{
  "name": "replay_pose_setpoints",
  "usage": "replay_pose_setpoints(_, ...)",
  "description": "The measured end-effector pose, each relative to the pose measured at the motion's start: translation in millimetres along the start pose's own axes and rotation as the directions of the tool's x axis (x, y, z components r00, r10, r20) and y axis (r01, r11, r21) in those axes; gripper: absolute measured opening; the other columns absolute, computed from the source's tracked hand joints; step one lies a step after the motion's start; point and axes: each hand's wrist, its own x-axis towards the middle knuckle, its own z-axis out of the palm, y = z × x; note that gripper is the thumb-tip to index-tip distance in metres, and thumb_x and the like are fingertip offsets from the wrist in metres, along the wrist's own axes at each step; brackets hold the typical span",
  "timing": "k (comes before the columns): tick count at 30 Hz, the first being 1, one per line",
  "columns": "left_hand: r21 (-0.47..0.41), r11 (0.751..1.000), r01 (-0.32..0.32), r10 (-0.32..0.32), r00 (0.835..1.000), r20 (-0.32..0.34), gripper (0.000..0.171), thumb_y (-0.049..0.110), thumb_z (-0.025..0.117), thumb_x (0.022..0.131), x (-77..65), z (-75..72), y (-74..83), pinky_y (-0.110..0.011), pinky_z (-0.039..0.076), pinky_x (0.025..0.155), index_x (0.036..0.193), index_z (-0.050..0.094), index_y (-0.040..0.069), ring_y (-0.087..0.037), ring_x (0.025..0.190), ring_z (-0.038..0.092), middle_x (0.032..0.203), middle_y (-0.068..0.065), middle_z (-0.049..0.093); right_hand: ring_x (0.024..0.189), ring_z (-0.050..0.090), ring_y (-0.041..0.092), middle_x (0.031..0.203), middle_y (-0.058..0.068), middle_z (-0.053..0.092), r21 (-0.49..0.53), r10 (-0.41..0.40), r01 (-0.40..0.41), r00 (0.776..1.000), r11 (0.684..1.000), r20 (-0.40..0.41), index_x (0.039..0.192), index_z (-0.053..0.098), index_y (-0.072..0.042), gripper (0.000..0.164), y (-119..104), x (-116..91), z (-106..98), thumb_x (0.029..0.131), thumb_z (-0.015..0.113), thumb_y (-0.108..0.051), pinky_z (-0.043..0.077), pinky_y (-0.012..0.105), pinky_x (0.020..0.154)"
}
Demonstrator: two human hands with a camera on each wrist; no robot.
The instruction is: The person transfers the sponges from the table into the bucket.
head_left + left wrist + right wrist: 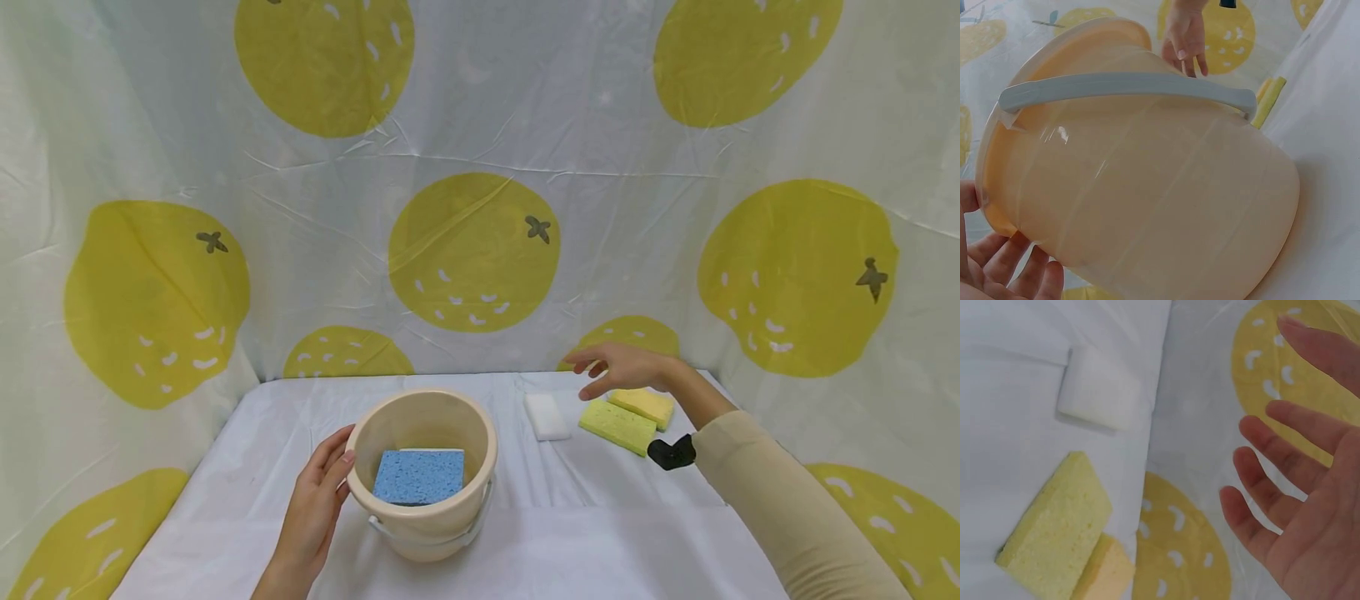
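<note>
A cream plastic bucket [423,533] with a pale grey handle [1129,85] stands tilted slightly toward me on the white-covered table. My left hand [318,500] grips its rim at the left side, thumb at the edge and fingers against the outer wall. Inside the bucket lies a blue sponge [420,477], with a thin pale edge showing behind it. My right hand [626,367] hovers above the back right of the table, fingers spread and holding nothing. Below it are a yellow-green sponge [618,427], a lighter yellow sponge [643,407] and a white sponge [547,417].
A white cloth [585,542] covers the table. Behind it and at both sides hangs a pale curtain [480,142] printed with large yellow fruits. The yellow-green and yellow sponges lie side by side, with the white one a little to their left. A black band [671,452] shows by my right sleeve.
</note>
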Motion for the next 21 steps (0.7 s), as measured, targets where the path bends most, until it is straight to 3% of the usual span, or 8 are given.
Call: replay_pose_setpoints(21, -0.008, 1.0, 0.018, -0.018, 1.0, -0.005, 0.052, 0.028, 0.057, 0.109, 1.3, -0.5, -0.4, -0.023, 0.047, 0.101, 0.154, 0.042, 0.008, -0.009, 0.132, 0.051, 0.155, -0.01, 0.043, 0.13, 0.049, 0.046, 0.142, 0.022, 0.052, 0.097, 0.042, -0.037, 0.998, 0.995, -0.053, 0.155, 0.042, 0.001, 0.075, 37, -11, 0, 0.095, 0.078, -0.026, 0.045, 0.056, 0.104)
